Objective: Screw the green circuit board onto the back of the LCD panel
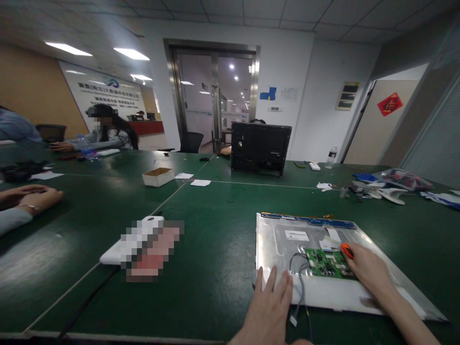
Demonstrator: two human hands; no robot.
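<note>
An LCD panel (268,242) lies back side up on the green table in front of me. On its metal back sits a green circuit board (325,263) with a flat ribbon cable (332,234) and grey wires (302,282) that run off the panel's front edge. My left hand (269,302) rests with spread fingers on the panel's near left corner, holding nothing. Over the board's right side, my right hand (370,273) grips an orange-and-black handled tool (347,250). The tool's tip is hidden, so its exact kind does not show.
A black monitor housing (261,146) stands upright farther back. Plastic bags and loose parts (377,189) lie at the right. To my left are a white device (115,251), a small open box (158,177) and another person's hands (36,197). A water bottle (331,156) stands far right.
</note>
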